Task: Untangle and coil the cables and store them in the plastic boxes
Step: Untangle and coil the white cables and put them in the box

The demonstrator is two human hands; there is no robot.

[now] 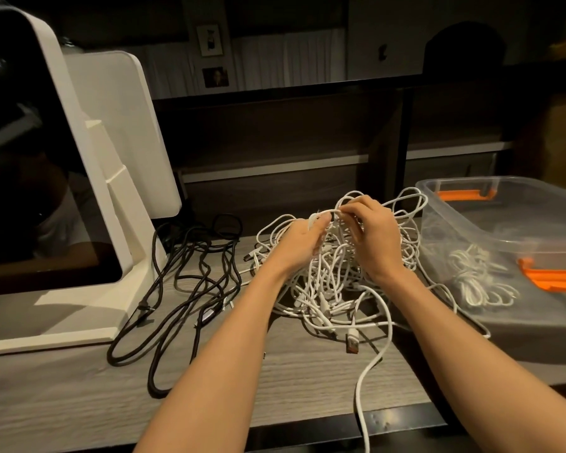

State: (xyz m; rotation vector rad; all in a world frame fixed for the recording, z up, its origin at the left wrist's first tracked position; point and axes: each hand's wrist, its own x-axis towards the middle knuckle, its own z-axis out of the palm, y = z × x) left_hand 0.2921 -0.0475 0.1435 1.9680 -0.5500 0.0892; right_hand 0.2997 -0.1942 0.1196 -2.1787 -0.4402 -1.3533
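Note:
A tangled heap of white cables (330, 289) lies on the grey wooden table. My left hand (299, 241) grips a white strand at the top of the heap. My right hand (371, 232) pinches the same raised loop just to the right of it. One white cable (370, 371) trails off the heap over the table's front edge, with a USB plug (352, 341) lying near it. A clear plastic box (510, 230) with orange handles stands on the right and holds a coiled white cable (477, 276).
Loose black cables (190, 289) sprawl on the table left of the heap. A white screen on a stand (89, 178) fills the left side. Dark shelving runs along the back. The table's front edge (307, 420) is close to me.

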